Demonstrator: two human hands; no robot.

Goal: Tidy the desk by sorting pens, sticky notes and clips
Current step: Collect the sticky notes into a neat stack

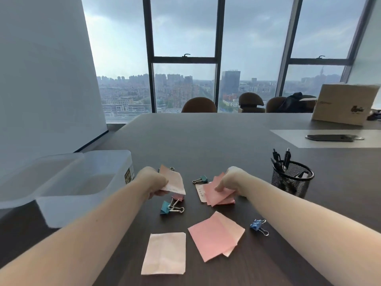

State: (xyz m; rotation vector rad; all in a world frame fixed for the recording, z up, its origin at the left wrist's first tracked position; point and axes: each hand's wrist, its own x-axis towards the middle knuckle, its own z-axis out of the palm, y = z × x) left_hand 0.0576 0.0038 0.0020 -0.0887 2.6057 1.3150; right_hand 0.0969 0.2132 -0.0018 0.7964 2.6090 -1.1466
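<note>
My left hand (151, 181) holds a small stack of pale pink sticky notes (174, 179) just above the dark desk. My right hand (231, 179) presses its fingers on a pile of pink sticky notes (219, 196) lying on the desk. Two more pink notes (214, 234) overlap near me, and a pale one (165, 253) lies to their left. Binder clips are scattered about: a teal one (201, 179), a teal and pink pair (172, 205), a blue one (257, 226), and one behind the held notes (171, 168). Black pens (285, 157) stand in a mesh cup (291, 180).
A clear plastic bin (86, 182) with its lid (37, 172) resting on it stands at the left. A cardboard box (344, 104) and a dark flat object (332, 137) lie at the far right. Chairs (199, 105) line the desk's far edge by the windows.
</note>
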